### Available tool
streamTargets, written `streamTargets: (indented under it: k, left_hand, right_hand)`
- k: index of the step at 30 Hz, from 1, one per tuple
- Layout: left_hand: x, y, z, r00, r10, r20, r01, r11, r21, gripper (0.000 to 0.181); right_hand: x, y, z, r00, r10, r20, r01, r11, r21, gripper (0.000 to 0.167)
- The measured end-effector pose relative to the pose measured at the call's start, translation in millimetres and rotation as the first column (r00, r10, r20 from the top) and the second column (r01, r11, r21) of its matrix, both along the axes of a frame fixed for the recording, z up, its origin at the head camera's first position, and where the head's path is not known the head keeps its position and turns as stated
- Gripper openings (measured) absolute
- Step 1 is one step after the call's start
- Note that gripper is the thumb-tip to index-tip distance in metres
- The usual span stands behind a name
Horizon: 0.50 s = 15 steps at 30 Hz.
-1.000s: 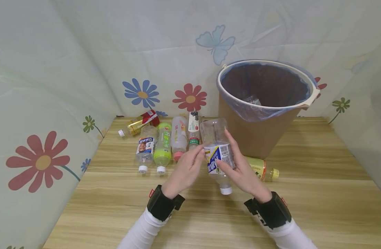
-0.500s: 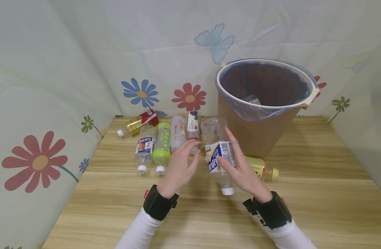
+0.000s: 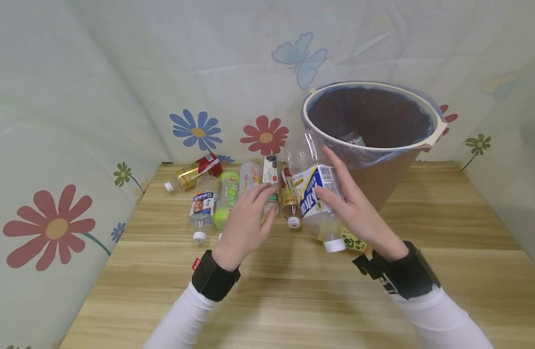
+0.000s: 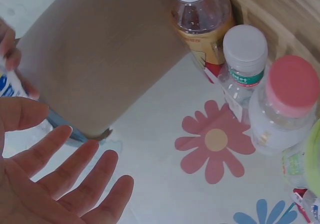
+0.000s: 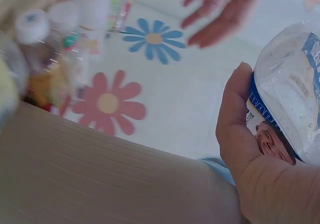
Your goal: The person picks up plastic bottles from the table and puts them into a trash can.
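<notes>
My right hand (image 3: 359, 213) grips a large clear plastic bottle (image 3: 315, 191) with a blue, white and yellow label, its white cap pointing down toward me. In the right wrist view the thumb presses against the side of that bottle (image 5: 285, 93). My left hand (image 3: 245, 223) hovers before the row of bottles with relaxed, spread fingers and holds nothing; the left wrist view shows its bare palm (image 4: 65, 179). Just beyond it lie a clear bottle with a white label (image 3: 270, 174), a pink-capped bottle (image 3: 249, 175) partly hidden, and a green bottle (image 3: 225, 198).
A brown bin (image 3: 394, 179) with a blue liner stands at the back right, a clear item (image 3: 353, 139) inside. A red-and-gold bottle (image 3: 289, 194) lies beside it. More bottles, one gold and red (image 3: 199, 172), one clear (image 3: 202, 206), lie left. A yellow-labelled bottle (image 3: 354, 241) is partly hidden.
My left hand has let go of the large bottle and drawn left. My right hand has lifted that bottle up and rightward toward the bin, uncovering the red-and-gold bottle.
</notes>
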<state>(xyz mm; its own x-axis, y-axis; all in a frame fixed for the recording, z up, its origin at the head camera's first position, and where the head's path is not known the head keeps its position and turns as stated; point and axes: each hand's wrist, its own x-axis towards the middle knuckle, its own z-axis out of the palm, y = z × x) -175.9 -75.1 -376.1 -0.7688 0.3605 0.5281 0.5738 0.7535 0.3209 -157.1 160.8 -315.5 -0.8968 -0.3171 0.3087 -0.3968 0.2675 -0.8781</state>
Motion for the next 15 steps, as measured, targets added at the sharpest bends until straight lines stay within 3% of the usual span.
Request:
streamTargets:
  k: [8,15]
  left_hand:
    - [1.1,5.9,7.2,0.999,-0.014,-0.043,0.013,1.0,-0.027,0.036]
    - [2.4,7.4,4.5,0.999,-0.023,-0.032,0.022,0.999,-0.03,0.037]
  right_hand:
    - [-13.7,13.4,65.7,0.993,0.072,0.091,-0.057,0.986,-0.155,0.065]
    - [-44.9,37.5,103.4,0.987,0.029,0.157,0.016,0.961,-0.278,0.071]
